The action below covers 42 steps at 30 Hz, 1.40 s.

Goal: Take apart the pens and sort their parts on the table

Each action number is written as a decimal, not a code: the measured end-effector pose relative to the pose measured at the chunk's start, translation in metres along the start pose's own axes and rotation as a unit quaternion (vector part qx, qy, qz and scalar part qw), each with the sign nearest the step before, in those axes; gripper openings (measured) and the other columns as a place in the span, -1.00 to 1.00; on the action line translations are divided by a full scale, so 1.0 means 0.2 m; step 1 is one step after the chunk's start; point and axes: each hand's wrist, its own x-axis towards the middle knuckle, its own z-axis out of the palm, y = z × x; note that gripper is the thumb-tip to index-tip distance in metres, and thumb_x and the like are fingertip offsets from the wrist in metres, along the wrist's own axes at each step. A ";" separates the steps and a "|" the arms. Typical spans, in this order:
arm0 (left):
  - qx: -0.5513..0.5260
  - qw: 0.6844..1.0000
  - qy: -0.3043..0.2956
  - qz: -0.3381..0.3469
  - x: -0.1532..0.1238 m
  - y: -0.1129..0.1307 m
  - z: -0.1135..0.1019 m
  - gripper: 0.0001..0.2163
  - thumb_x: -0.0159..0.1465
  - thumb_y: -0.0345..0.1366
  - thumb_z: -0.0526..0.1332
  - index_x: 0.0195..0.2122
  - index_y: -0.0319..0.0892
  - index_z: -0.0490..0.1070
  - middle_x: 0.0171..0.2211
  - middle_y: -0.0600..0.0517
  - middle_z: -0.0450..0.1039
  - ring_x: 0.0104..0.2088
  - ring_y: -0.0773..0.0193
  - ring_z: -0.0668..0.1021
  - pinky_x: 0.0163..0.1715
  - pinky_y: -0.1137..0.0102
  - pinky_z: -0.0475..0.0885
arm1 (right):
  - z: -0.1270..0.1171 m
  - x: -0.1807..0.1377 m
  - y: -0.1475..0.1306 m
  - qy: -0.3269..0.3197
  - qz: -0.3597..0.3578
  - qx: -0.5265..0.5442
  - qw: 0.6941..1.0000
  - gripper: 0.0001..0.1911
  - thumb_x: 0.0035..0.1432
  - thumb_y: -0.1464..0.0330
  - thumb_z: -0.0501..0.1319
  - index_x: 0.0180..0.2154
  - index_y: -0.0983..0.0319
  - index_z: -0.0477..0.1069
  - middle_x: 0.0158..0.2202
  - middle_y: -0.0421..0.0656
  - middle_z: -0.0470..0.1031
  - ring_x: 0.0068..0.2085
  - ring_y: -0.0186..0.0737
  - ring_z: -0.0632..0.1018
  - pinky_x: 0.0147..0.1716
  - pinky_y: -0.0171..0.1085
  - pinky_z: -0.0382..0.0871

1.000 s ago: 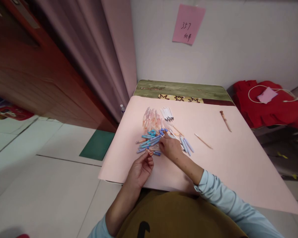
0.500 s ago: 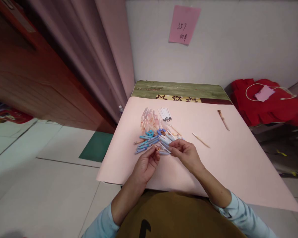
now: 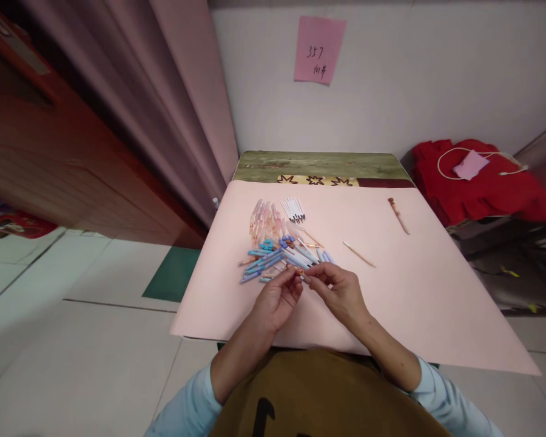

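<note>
Your right hand point(image 3: 343, 292) has just met your left hand point(image 3: 276, 298), nearside of pen parts point(image 3: 264, 262); left grip pinches orange piece point(image 3: 301, 272), right grip's hold unclear. Both converge there.

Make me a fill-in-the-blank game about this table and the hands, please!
The note on the wall shows the number ____.
The white sticks have ____ tips.
The left hand and right hand come from light ____ sleeves.
The cloth right of the table is ____.

Missing words: 357; black; blue; red.
</note>
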 end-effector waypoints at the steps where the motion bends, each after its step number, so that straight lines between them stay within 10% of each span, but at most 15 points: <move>1: 0.005 1.000 0.000 -0.002 0.00 -0.01 0.00 -0.95 0.24 -0.55 0.23 -0.34 -0.33 0.44 -0.46 0.00 0.51 -0.54 0.46 0.52 -0.52 0.60 0.46 | 0.00 0.00 0.00 0.003 -0.013 -0.014 1.000 -0.81 0.14 0.21 0.31 -0.32 0.19 0.57 -0.47 -0.18 0.55 -0.49 -0.32 0.46 -0.46 -0.34 0.33; 17: 0.030 0.999 -0.040 -0.014 0.01 -0.10 -0.06 -0.94 0.19 -0.54 0.28 -0.34 -0.31 0.43 -0.45 0.01 0.47 -0.51 0.45 0.48 -0.53 0.57 0.40 | -0.02 -0.07 0.06 -0.011 0.026 0.003 1.000 -0.84 0.11 0.23 0.31 -0.36 0.20 0.53 -0.49 -0.22 0.51 -0.49 -0.33 0.44 -0.47 -0.35 0.30; 27: 0.059 0.996 -0.062 -0.030 -0.02 -0.13 -0.07 -0.94 0.16 -0.52 0.31 -0.35 -0.32 0.46 -0.45 0.03 0.47 -0.50 0.46 0.48 -0.48 0.58 0.40 | -0.02 -0.08 0.14 -0.084 0.213 0.262 0.938 -0.58 -0.16 0.12 0.47 -0.37 0.23 0.41 -0.55 -0.30 0.40 -0.57 -0.43 0.31 -0.59 -0.42 0.15; 33: 0.004 0.999 0.029 0.030 -0.02 0.04 -0.04 -0.93 0.29 -0.53 0.18 -0.30 -0.32 0.44 -0.46 0.01 0.49 -0.55 0.47 0.50 -0.55 0.60 0.43 | -0.25 -0.03 0.23 0.046 0.125 0.037 0.990 -0.63 0.05 0.04 0.31 -0.36 0.24 0.49 -0.54 -0.24 0.43 -0.54 -0.35 0.36 -0.54 -0.36 0.20; 37: -0.013 0.996 0.051 0.074 -0.02 0.14 -0.04 -0.89 0.32 -0.54 0.13 -0.31 -0.32 0.43 -0.45 -0.01 0.51 -0.55 0.46 0.53 -0.55 0.62 0.47 | -0.47 0.02 0.33 0.186 0.091 -0.227 0.952 -0.67 0.11 0.06 0.23 -0.40 0.19 0.53 -0.51 -0.20 0.50 -0.49 -0.25 0.44 -0.44 -0.29 0.23; 42: -0.025 0.994 0.064 0.085 -0.03 0.18 -0.06 -0.86 0.34 -0.54 0.10 -0.30 -0.33 0.43 -0.45 -0.04 0.53 -0.53 0.44 0.56 -0.50 0.61 0.52 | -0.51 0.01 0.38 0.165 0.101 -0.287 0.938 -0.70 0.14 0.09 0.18 -0.39 0.15 0.54 -0.49 -0.19 0.54 -0.48 -0.22 0.48 -0.43 -0.28 0.24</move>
